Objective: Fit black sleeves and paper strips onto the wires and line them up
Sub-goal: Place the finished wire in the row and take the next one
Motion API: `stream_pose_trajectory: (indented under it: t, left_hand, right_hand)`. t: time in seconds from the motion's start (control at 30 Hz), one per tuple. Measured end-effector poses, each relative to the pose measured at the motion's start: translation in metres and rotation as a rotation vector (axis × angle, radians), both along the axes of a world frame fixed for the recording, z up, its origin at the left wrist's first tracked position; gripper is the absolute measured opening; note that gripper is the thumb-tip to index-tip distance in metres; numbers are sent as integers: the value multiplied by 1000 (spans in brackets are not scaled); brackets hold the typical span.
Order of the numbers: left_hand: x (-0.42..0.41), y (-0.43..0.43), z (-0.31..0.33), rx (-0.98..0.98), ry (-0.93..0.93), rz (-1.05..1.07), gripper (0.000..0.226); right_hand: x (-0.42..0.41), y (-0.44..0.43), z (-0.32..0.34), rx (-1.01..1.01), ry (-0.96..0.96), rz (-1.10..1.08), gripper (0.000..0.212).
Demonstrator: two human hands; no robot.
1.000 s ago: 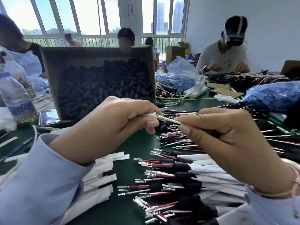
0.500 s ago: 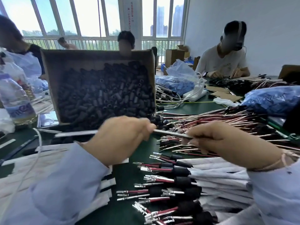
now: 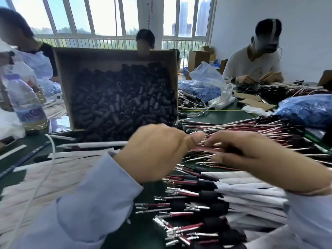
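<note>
Fingers of left hand (image 3: 154,151) grip paper strip (image 3: 93,145), right hand (image 3: 251,155) blurred over wires (image 3: 251,126)

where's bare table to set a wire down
Bare green table shows between the power strip and the loose wire pile, and in a narrow lane between the left sleeve and the finished wires. Right of that is crowded.

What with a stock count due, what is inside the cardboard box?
The cardboard box holds a heap of loose black sleeves. They cover its floor, and the left hand hides its near edge.
</note>
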State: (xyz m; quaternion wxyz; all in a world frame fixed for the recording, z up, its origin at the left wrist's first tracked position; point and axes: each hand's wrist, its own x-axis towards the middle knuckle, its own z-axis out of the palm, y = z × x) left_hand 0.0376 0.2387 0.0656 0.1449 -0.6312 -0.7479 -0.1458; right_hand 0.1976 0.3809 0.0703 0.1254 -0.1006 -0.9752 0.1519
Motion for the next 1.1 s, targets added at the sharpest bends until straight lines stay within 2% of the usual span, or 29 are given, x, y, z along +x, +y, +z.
stream_pose_trajectory:
  t: [0.07,0.13,0.23,0.3,0.37,0.43,0.47,0.5,0.53,0.57,0.63,0.67,0.73,0.77,0.83,0.9,0.93,1.03,1.1]
  left_hand:
    - [-3,-2,4,9,-23,23,78]
    - [14,3,0,-4,12,-29,79]
    - [29,9,-1,43,-24,-127,64]
    - [16,6,8,7,-92,-169,53]
    - [-9,-4,17,-155,-164,-164,44]
    - [-30,-14,23,-302,-323,-166,27]
    - [-36,-16,23,-339,-406,-185,23]
    - [-36,-15,21,-360,-486,-210,24]
    - [-31,-10,16,-371,-541,-241,26]
    - [-23,-3,10,-382,-570,-268,27]
    - [-13,8,-3,-417,-618,-279,28]
    - [-15,9,-6,-450,-680,-254,28]
    - [-35,3,-4,-492,-837,-204,24]
    - [-51,0,-2,-478,-850,-155,21]
    - [-89,4,-2,-360,-667,75,18]
    - [-123,17,-5,-271,-310,423,23]
    - [-133,22,-8,-269,-213,563,27]
    - [-144,37,-20,-289,-137,690,35]
    - [-141,45,-25,-285,-25,698,36]
  right_hand:
    - [7,3,4,-69,67,-62,26]
    - [2,-11,-2,-100,96,24,27]
    - [5,-23,-2,-234,147,69,27]
    - [28,-5,13,-356,232,-39,21]
    - [65,18,19,-536,240,-207,14]
    - [93,43,15,-443,198,-355,16]
    - [90,45,14,-385,149,-392,26]
    - [75,34,17,-273,92,-421,51]
    - [61,20,17,-147,88,-386,64]
    - [40,3,14,-69,83,-271,61]
    - [-1,-31,2,-52,43,-26,30]
    - [-15,-40,-6,-1,70,40,25]
    - [-26,-34,-13,131,83,-34,39]
    - [-22,-25,-12,174,98,-123,48]
    - [-11,-11,-7,216,129,-229,59]
    - [-10,-3,-11,230,129,-242,58]
    - [-14,-2,-15,227,107,-232,54]
    - [-24,2,-29,191,76,-214,30]
    - [-25,3,-32,154,151,-210,23]
